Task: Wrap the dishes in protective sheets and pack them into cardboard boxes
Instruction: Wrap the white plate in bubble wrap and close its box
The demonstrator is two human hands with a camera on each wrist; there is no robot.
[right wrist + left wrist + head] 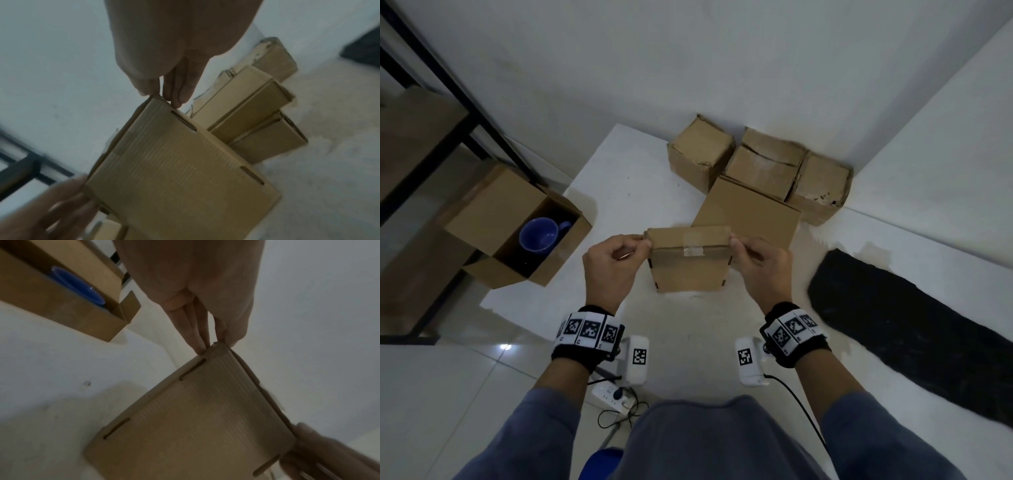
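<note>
At the centre of the head view, a small brown corrugated cardboard box with a strip of clear tape across its top seam was held up between both hands, above the white worktop. The left hand pinched the box's upper left corner between thumb and fingertips; the left wrist view showed those fingers closing on the corner beside a slot cut in the cardboard. The right hand pinched the upper right corner in the same manner, its fingers meeting the edge in the right wrist view.

At the left of the head view an open brown cardboard box sat at the worktop's edge, flaps spread, with a blue ceramic mug lying inside it. Toward the upper right of centre, a flat closed cardboard box lay just behind the held one, and three worn closed cardboard boxes stood clustered against the white wall. A black cloth lay on the worktop at the right. At the bottom, a white power strip with cables lay on the tiled floor.
</note>
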